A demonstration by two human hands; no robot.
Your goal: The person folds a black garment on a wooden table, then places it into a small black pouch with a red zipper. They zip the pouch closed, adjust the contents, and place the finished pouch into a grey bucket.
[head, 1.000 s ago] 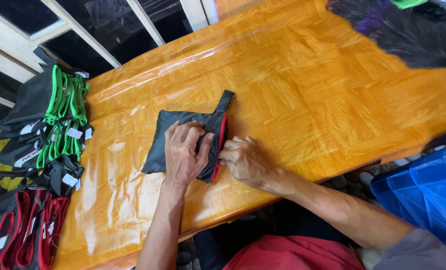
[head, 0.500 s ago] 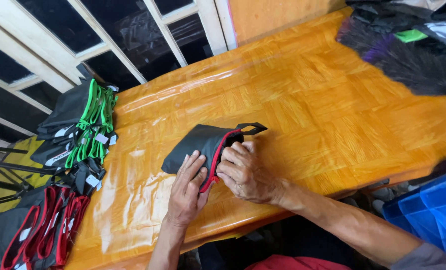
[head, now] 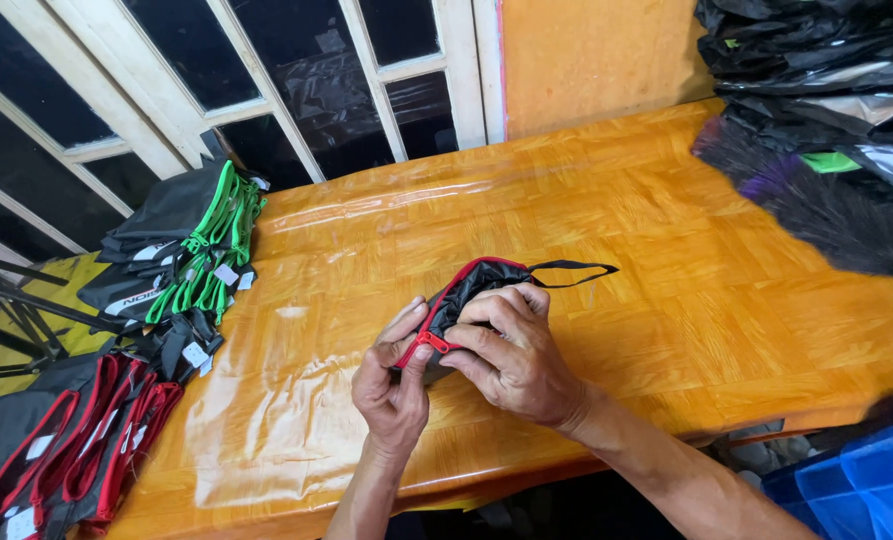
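The thin black strap (head: 566,270) trailing right could snag as the pouch is worked, and the slick plastic-covered table (head: 666,230) lets loose fabric slide. Both the left hand (head: 394,385) and right hand (head: 511,350) clutch the black pouch with red zipper (head: 466,290), bunched at the table's near edge.

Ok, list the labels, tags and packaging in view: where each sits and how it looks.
Small white tags: square, hanging off the green-trimmed pouches, table's left end.
White tags: on the red-trimmed pouches, lower left.
Black plastic bags: crumpled, glossy, top right.
Pouch in both hands: no tag visible.
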